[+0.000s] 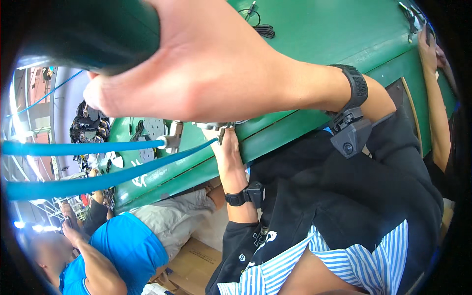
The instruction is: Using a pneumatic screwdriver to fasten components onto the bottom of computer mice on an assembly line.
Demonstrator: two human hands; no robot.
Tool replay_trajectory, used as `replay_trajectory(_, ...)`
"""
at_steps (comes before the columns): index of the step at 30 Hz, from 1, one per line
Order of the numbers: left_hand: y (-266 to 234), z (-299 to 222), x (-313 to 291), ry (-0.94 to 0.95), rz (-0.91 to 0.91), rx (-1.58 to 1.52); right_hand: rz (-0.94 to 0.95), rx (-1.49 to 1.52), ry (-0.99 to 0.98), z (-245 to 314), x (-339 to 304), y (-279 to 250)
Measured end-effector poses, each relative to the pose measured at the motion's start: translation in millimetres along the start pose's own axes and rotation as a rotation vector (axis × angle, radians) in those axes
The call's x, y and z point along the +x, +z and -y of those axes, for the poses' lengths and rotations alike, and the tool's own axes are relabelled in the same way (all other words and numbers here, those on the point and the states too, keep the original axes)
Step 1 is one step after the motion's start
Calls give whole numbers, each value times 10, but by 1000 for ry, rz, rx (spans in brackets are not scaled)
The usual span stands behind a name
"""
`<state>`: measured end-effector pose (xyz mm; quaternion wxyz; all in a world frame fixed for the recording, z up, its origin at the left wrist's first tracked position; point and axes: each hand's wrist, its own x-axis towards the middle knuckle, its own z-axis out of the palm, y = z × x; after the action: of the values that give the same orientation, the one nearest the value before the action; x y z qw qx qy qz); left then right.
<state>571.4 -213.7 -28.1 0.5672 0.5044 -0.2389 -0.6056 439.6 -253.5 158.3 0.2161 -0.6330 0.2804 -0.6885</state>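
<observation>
The dark green cylinder [113, 34] is located at the upper left, close to the viewer. The right grip [196, 73] is wrapped around it, thumb along the lower side; most of the fingers are concealed. The cylinder is smooth and rounded, with a plain rim facing the viewer.

Below the right grip, grey metallic fittings [172, 137] connect to two blue tubes [98, 179]. The tubes are smooth, round and slightly bowed; they run to the left edge of view. The left grip [227, 143] is located behind the fittings, largely concealed; whether it is spread or pressed together cannot be determined.

The desk [324, 37] is green and glossy, its front edge running diagonally beneath both forearms, with a seam parallel to that edge. Green surface extends between the black cable coil [265, 31] and the co-worker's hands [428, 51] at the far right. Flat grey discs [153, 129], round and perforated, lie left of the left grip, near the heap of black parts [89, 125].
</observation>
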Motion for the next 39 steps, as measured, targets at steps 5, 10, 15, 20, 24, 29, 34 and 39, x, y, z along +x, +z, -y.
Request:
replay_trajectory(5,-444,188,288,37,348,-124,-11,53,11,84,-52,25)
replay_trajectory(10,-327,158,166,28,317,-138,-33,72,-46,78,-76,-22)
replay_trajectory(15,-508,342,265,39,319,-24,22,92,31,123,-121,-64)
replay_trajectory(20,-308,42,-494,-54,270,-177,6,85,8,71,-227,-78)
replay_trajectory(24,-229,130,-88,22,283,-130,28,93,115,150,-227,-93)
replay_trajectory(29,-42,-111,256,32,147,448,84,146,-141,193,-17,-353)
replay_trajectory(34,-271,-580,740,943,128,1264,129,388,-33,311,98,-424)
replay_trajectory(39,-983,-1125,1177,1008,-307,1858,161,452,0,350,159,-417)
